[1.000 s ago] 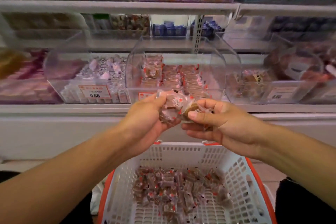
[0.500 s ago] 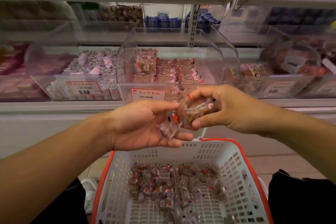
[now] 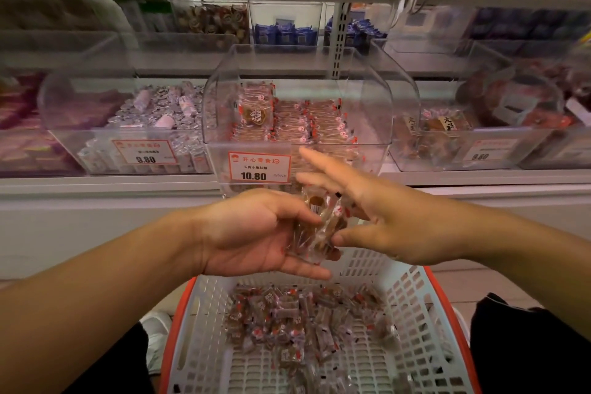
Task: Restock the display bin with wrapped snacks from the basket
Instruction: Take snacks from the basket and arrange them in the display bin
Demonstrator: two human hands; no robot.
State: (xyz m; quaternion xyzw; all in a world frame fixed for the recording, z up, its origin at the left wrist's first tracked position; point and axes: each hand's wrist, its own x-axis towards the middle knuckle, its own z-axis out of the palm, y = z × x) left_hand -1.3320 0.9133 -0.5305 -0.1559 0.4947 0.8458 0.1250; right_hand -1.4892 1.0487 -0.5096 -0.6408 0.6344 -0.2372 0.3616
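My left hand [image 3: 256, 230] lies palm up above the basket and cradles a small stack of clear-wrapped brown snacks [image 3: 315, 227]. My right hand [image 3: 383, 217] is beside it with fingers spread; its thumb touches the stack's right edge and its fingers point toward the bin. The clear display bin [image 3: 307, 99] with a 10.80 price tag stands straight ahead on the shelf, with rows of the same snacks inside. Below my hands the white basket [image 3: 425, 313] with an orange rim holds a loose pile of wrapped snacks [image 3: 303, 317].
A bin of silver and pink sweets [image 3: 153, 112] with a 9.80 tag stands on the left, and a bin of larger brown packs [image 3: 444, 131] on the right. More shelves with blue packets [image 3: 284, 35] rise behind. The white shelf edge [image 3: 105, 189] runs in front.
My right hand has let go of the snacks it pinched and spread its fingers. The stack now rests in my left palm. The view has shifted a little toward the bin.
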